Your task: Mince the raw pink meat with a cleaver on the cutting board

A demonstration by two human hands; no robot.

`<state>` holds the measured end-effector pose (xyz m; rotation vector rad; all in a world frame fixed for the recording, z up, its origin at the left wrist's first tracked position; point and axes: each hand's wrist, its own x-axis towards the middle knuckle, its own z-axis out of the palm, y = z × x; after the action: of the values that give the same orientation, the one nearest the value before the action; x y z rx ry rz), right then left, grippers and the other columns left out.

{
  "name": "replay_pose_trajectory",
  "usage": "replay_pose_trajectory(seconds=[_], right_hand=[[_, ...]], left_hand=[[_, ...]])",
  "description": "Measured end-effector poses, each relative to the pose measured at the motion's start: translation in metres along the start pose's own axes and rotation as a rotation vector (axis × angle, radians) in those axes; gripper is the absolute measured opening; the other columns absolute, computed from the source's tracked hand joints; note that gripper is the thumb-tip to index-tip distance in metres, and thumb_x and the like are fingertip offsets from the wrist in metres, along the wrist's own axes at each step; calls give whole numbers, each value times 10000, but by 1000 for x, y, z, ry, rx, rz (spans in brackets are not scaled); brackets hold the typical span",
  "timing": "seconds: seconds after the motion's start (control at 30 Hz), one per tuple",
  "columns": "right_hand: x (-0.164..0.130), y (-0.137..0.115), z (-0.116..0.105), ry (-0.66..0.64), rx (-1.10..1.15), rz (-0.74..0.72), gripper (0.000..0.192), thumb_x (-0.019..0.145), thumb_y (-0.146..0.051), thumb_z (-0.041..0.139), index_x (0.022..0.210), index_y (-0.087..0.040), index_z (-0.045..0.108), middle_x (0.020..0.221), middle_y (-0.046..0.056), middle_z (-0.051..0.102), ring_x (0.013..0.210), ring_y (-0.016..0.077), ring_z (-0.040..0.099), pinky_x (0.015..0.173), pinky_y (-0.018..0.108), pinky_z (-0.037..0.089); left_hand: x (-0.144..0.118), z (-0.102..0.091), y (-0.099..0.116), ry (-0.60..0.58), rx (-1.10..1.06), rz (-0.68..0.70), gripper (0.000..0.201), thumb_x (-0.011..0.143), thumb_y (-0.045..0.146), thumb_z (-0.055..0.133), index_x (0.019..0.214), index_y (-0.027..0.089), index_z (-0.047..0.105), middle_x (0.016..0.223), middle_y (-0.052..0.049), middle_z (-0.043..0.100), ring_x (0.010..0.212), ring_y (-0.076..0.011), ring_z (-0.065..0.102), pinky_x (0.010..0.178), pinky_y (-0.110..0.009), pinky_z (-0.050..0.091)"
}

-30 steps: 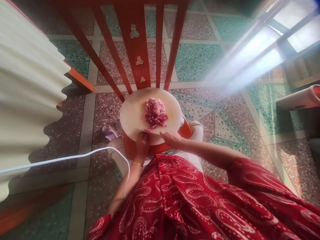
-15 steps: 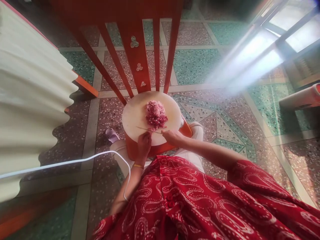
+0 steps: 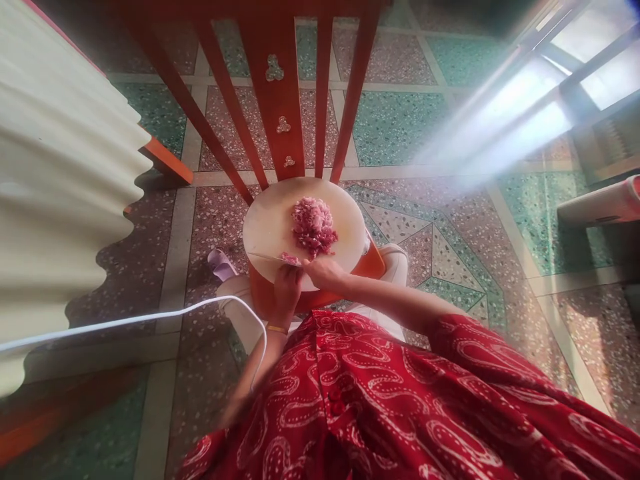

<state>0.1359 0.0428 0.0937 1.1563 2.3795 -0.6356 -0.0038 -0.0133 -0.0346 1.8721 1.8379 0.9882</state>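
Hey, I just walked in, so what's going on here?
A person in a red patterned top has a knife in the right hand, its thin blade pointing left over the near part of a round, pale board. The left hand is close to the blade at the board's near edge; what it grips is hard to make out. A heap of what looks like chopped meat sits on the board, which rests on an orange-red wooden chair.

- A terrazzo floor [image 3: 400, 130] bore a red-orange wooden slat-back chair [image 3: 277, 97].
- The chair carried a round, pale board [image 3: 265, 227].
- On the board lay a heap of finely chopped pink-red pieces [image 3: 314, 223].
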Motion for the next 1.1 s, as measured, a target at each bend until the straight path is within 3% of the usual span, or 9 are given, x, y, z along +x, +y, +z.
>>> replay_pose_trajectory(seconds=[0.17, 0.37, 0.47, 0.63, 0.73, 0.87, 0.97, 1.1], right_hand=[[-41, 32, 13, -75, -56, 106, 283, 896, -172, 381, 1175, -167, 431, 830, 98, 657, 775, 216, 663, 602, 280, 487], [-15, 13, 6, 69, -21, 11, 273, 916, -167, 332, 1151, -149, 470, 924, 118, 657, 838, 198, 646, 661, 276, 487], [-5, 19, -5, 75, -2, 50, 269, 877, -145, 391, 1123, -173, 498, 953, 103, 662, 863, 204, 646, 668, 271, 487], [-24, 38, -17, 109, -22, 113, 327, 869, -99, 367, 1171, -167, 473, 951, 120, 662, 853, 220, 656, 668, 285, 488], [-41, 31, -13, 58, -14, 60, 320, 901, -133, 342, 1195, -187, 457, 916, 112, 662, 816, 213, 662, 636, 278, 488], [-56, 24, -1, -42, -16, 103, 267, 924, -185, 335, 1154, -189, 472, 839, 105, 660, 789, 212, 669, 625, 278, 490], [-50, 20, 3, -48, -4, 114, 250, 917, -187, 349, 1137, -187, 468, 802, 91, 659, 758, 213, 672, 606, 275, 490], [-13, 3, -2, -15, 17, 59, 305, 908, -172, 349, 1205, -169, 421, 878, 113, 665, 822, 222, 664, 649, 297, 499]], left_hand=[[0, 1, 4, 18, -9, 28, 218, 875, 278, 451, 961, 183, 627, 1006, -120, 629, 989, -248, 558, 894, -438, 437], [2, 0, 9, 78, 77, 97, 233, 893, 267, 445, 940, 150, 640, 930, -109, 638, 928, -227, 573, 862, -404, 459], [3, -4, 12, 69, 95, 112, 213, 886, 259, 461, 941, 164, 644, 953, -100, 636, 930, -219, 569, 844, -387, 471], [1, -5, 9, 92, 72, 124, 208, 884, 260, 471, 967, 167, 637, 979, -106, 626, 945, -208, 559, 852, -373, 470], [-1, -3, 4, 66, 82, 128, 212, 885, 255, 467, 992, 178, 632, 989, -104, 629, 942, -204, 565, 855, -371, 468], [-1, -3, 4, 40, 122, 141, 212, 887, 242, 450, 960, 174, 638, 934, -101, 645, 893, -209, 578, 814, -371, 475], [1, -3, 7, 56, 121, 148, 211, 889, 228, 442, 952, 174, 636, 924, -98, 650, 904, -210, 579, 812, -369, 475], [1, -3, 6, 47, 110, 122, 210, 892, 254, 441, 929, 171, 631, 911, -100, 645, 899, -217, 576, 813, -385, 474]])
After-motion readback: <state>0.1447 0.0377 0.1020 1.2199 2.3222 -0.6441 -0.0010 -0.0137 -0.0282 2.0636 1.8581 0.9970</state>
